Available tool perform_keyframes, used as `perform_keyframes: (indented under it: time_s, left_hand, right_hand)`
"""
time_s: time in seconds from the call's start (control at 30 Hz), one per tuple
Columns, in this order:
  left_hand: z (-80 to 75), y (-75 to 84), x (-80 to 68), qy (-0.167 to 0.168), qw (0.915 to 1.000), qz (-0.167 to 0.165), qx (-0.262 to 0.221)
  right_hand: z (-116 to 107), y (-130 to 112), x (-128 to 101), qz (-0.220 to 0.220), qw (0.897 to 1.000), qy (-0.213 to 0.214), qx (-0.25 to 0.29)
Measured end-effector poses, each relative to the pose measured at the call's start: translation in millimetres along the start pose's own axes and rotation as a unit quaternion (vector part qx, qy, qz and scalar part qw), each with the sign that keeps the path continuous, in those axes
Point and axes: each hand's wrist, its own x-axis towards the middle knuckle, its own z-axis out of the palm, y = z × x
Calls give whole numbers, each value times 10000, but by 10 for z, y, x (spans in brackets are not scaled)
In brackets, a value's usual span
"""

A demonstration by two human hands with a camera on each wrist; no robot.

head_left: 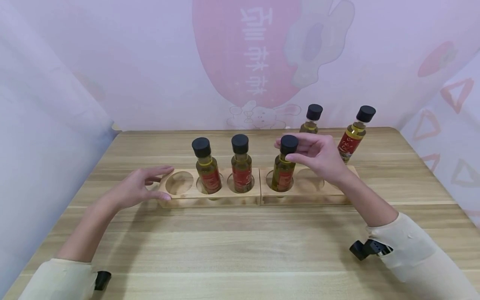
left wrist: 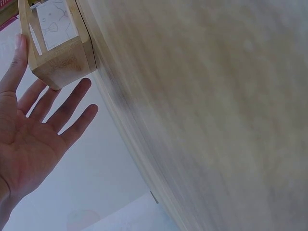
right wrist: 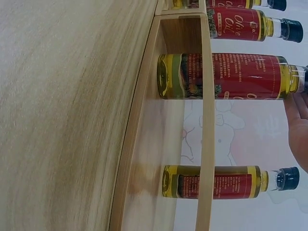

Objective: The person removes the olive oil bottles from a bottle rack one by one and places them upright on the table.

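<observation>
Olive oil bottle in hand: a red-labelled bottle (head_left: 282, 175) is held upright in the left opening of the right rack section (head_left: 300, 196); whether its base bears fully on the bottom board cannot be told.
Right hand: the bottle's black cap (head_left: 289, 144) and neck are pinched between thumb and fingers of the right hand (head_left: 318, 156).
Left hand: the left end of the left rack section (head_left: 193, 196) is touched by the left hand (head_left: 142, 187), thumb toward the front corner, the other fingers extended and spread (clearest in the left wrist view). The two hands are well apart.
Racked bottles: the middle and right openings of the left section are occupied by two matching bottles (head_left: 210, 175) (head_left: 241, 173).
Rear bottles: two more (head_left: 308, 127) (head_left: 348, 141) are stood behind the right section, toward the rear edge of the wooden table (head_left: 240, 241).
Handling: the bottles are judged to be glass, hence rigid, breakable, moderately heavy when full and slippery if oily.
Hold: the neck below the cap is best encircled, or the labelled body where more steadiness is wanted; the cap alone should not be trusted.
</observation>
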Motion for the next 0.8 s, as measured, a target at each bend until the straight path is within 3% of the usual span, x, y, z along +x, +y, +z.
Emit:
perform_keyframes:
  time_s: [0.8]
  left_hand:
    - [1,-3,-2,7,9999,-27,-129]
  right_hand:
    - [29,-11,13,56,9997,239,6]
